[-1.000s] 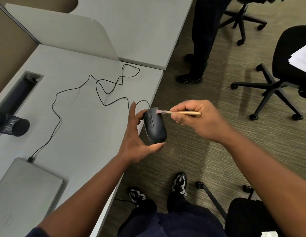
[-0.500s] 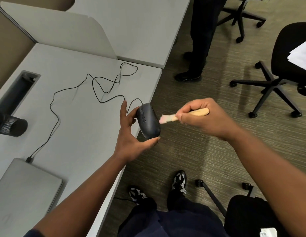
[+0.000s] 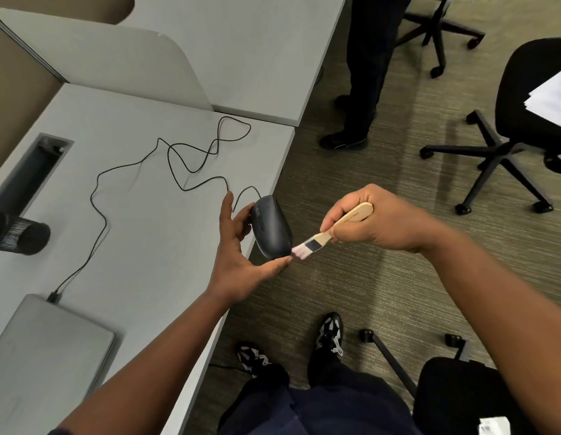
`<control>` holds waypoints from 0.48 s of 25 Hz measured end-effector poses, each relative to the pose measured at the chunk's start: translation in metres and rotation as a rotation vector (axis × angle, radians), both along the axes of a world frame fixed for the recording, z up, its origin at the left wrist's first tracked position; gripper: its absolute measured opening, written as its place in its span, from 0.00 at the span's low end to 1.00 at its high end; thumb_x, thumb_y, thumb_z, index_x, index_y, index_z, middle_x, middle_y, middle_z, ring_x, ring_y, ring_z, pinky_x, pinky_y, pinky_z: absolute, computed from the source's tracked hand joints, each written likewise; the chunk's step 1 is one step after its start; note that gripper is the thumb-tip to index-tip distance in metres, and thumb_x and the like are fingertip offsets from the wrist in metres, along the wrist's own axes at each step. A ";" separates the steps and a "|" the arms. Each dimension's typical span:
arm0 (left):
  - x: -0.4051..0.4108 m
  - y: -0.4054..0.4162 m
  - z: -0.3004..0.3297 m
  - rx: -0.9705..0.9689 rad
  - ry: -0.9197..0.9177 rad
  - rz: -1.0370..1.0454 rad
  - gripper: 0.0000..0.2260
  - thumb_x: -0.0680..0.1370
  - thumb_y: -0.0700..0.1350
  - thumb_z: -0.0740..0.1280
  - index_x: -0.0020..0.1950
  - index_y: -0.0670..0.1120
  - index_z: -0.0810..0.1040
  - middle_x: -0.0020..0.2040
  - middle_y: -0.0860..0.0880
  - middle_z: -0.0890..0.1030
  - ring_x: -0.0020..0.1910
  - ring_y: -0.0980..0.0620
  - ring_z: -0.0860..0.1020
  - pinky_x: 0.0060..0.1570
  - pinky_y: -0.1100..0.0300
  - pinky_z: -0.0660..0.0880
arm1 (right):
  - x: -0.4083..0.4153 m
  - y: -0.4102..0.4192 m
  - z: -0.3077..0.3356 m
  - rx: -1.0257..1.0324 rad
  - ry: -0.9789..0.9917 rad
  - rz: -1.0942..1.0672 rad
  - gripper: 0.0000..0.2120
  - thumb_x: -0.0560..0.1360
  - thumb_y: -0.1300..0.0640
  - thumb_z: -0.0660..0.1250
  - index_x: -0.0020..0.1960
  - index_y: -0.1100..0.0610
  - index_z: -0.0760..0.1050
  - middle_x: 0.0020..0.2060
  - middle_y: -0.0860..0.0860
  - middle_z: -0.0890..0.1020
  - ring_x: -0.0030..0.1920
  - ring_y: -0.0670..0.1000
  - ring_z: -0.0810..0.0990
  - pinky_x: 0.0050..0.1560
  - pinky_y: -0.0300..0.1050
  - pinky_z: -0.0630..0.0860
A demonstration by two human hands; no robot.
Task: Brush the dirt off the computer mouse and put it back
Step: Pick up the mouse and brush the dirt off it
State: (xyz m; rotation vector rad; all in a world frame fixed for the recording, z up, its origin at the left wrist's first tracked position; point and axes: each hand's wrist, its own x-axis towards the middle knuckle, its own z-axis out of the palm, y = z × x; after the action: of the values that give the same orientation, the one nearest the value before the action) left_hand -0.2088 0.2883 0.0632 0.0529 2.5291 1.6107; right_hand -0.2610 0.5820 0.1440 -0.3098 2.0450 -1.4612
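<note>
My left hand (image 3: 238,259) holds a black wired computer mouse (image 3: 270,227) between thumb and fingers, just past the right edge of the grey desk (image 3: 131,215), over the carpet. Its thin black cable (image 3: 166,164) loops across the desk to a closed grey laptop (image 3: 44,350). My right hand (image 3: 376,221) grips the wooden handle of a small brush (image 3: 332,232). The pale bristles touch the mouse's near right end, close to my left thumb.
A black mesh cup (image 3: 19,233) lies at the desk's left by a cable slot (image 3: 31,171). Another person's legs (image 3: 367,73) stand beyond the desk. Black office chairs (image 3: 508,136) stand at the right, one holding papers (image 3: 552,95). My feet and another chair are below.
The brush has swept from the mouse's far top end down its right side to its near end. The mouse has shifted slightly left in my left hand.
</note>
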 end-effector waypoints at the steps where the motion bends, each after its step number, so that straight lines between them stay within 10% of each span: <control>1: 0.000 -0.001 -0.001 -0.003 -0.002 -0.008 0.66 0.62 0.56 0.88 0.85 0.69 0.43 0.81 0.58 0.69 0.78 0.60 0.70 0.79 0.47 0.66 | -0.001 0.002 -0.001 0.007 0.013 -0.014 0.06 0.70 0.54 0.75 0.47 0.50 0.88 0.40 0.63 0.84 0.34 0.49 0.75 0.33 0.43 0.70; 5: 0.001 0.001 0.000 0.022 -0.023 -0.027 0.66 0.62 0.60 0.87 0.85 0.69 0.43 0.81 0.59 0.69 0.78 0.61 0.70 0.77 0.54 0.66 | -0.001 -0.005 -0.008 -0.177 0.072 -0.290 0.06 0.76 0.59 0.77 0.52 0.51 0.87 0.45 0.60 0.88 0.44 0.56 0.82 0.47 0.57 0.80; 9: 0.001 0.005 0.002 0.044 -0.027 -0.038 0.65 0.62 0.62 0.87 0.84 0.70 0.44 0.81 0.60 0.68 0.78 0.61 0.69 0.75 0.58 0.66 | 0.002 -0.015 -0.009 -0.134 0.149 -0.216 0.08 0.78 0.59 0.76 0.55 0.50 0.87 0.44 0.50 0.88 0.42 0.44 0.82 0.44 0.38 0.78; 12: 0.000 0.005 0.002 0.047 -0.010 -0.025 0.64 0.62 0.58 0.87 0.84 0.71 0.45 0.81 0.59 0.68 0.79 0.62 0.68 0.76 0.59 0.66 | 0.004 -0.010 -0.002 -0.108 0.124 -0.091 0.07 0.77 0.60 0.76 0.54 0.53 0.87 0.47 0.59 0.87 0.44 0.52 0.81 0.46 0.44 0.77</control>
State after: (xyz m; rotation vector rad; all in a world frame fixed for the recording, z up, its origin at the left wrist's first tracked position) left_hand -0.2091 0.2931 0.0655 0.0812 2.4734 1.6570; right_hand -0.2573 0.5717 0.1416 -0.3642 2.1054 -1.6488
